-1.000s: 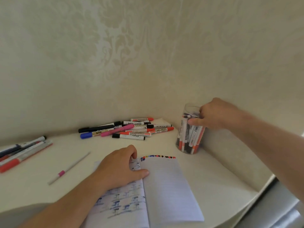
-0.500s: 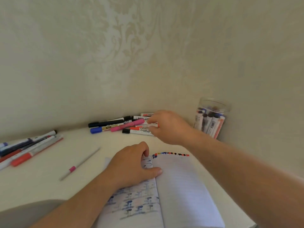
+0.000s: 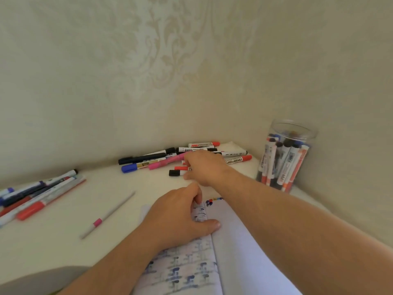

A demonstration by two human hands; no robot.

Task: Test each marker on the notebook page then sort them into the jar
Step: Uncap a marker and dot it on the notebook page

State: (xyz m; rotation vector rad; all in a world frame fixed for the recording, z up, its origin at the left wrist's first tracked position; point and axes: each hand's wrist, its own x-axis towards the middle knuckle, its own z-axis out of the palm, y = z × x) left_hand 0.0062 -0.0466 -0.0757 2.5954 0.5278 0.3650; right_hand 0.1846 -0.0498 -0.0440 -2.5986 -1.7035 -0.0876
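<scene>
Many tested markers are already stood in the clear plastic jar (image 3: 286, 158), while a heap of loose markers (image 3: 180, 159) left on the white worktop (image 3: 63, 241) is reached by the right hand (image 3: 205, 167), whose finger state cannot be told, as the open lined notebook (image 3: 234, 241) is pressed by the left hand (image 3: 180, 218) with fingers relaxed.

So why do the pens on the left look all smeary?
Head view: the left pens sit at the edge of the wide lens, where the picture stretches and blurs; the right hand over the middle pile is soft too, probably from moving; the jar rim looks smeared; light is soft and even, with no hard shadows or glare.
</scene>
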